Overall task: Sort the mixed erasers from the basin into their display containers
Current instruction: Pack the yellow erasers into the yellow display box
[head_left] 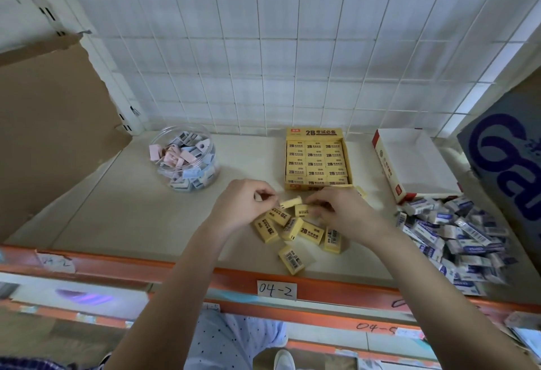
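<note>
Glossy blue-and-white wrapped erasers [456,232] heaped right of the yellow cardboard display box [317,162], round clear plastic jar [184,162] set to its left, rectangular yellow erasers [292,229] scattered before it, one small block [290,203] pinched at its ends by left hand [243,205] and right hand [342,211]

Yellow erasers [292,232] lie loose just before the yellow box [317,135], which is packed in rows. Blue-white erasers [456,235] are heaped at right, against an open white box [415,162]. The clear jar [184,162] at left holds pink and blue erasers.
</note>
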{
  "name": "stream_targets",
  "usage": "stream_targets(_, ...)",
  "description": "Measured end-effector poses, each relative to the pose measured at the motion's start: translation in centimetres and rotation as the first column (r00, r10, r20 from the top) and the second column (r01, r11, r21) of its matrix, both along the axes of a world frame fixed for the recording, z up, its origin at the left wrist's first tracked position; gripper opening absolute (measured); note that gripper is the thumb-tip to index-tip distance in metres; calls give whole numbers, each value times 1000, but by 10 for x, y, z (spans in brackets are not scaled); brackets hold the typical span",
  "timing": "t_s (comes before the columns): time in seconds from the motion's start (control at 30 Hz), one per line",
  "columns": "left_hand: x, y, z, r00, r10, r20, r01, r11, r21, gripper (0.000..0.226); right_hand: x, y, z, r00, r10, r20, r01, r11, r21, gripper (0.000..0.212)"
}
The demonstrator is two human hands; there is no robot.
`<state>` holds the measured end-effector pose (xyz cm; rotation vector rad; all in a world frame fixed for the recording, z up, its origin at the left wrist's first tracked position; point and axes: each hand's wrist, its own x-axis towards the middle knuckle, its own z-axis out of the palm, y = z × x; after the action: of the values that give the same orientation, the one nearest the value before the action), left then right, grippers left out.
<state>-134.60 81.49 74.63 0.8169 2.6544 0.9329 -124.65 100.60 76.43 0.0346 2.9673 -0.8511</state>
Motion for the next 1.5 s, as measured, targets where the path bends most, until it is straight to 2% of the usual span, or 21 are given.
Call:
stream_targets(0.07, -3, -5, -3, 1000, -15, -13, 14, 998, -57, 15, 0, 1, -1, 996, -76, -49, 72, 995, -68, 17)
stream_targets(0.2, 3, 3, -3, 1000, -2, 30, 2, 1000, -2, 30, -1, -3, -6, 981, -93, -170, 97, 995, 15, 13)
stream_targets(0.33, 11, 15, -3, 998, 29, 56, -27, 999, -33, 43, -2, -5, -8, 976, -90, -198, 97, 995, 29, 14)
stream_targets(0.63, 10, 13, 1, 998, 11, 67, -10, 1000, -13, 44, 3, -2, -10, 993, 5, -117, -2, 1000, 26, 27)
stream_targets(0.83, 11, 8, 3, 999, 31, -29, -30, 998, 53, 32, 5, -2, -14, 994, 2, -105, 0, 1000, 27, 30)
stream_targets(1.0, 9, 2, -4, 982, 102, -159, -109, 993, -39, 28, 7, -4, -14, 989, 0, -147, 0, 1000, -2, 30)
stream_targets(1.17, 12, 3, -3, 993, 86, -84, -84, 996, 25, 23, 8, -5, -21, 970, -88, -225, 73, 995, -73, 38)
stream_targets(1.27, 15, 9, -1, 999, 43, -13, -44, 999, -21, 37, 6, -8, -20, 967, -52, -251, 41, 998, -48, 37)
stream_targets(1.33, 18, 14, -3, 999, 42, -25, -43, 997, -58, 45, 3, -10, -18, 976, -23, -215, 22, 1000, -7, 38)
stream_targets(1.5, 23, 22, -3, 994, 81, -68, -84, 996, -36, 40, -2, -10, -20, 983, -54, -176, 59, 998, 25, 33)
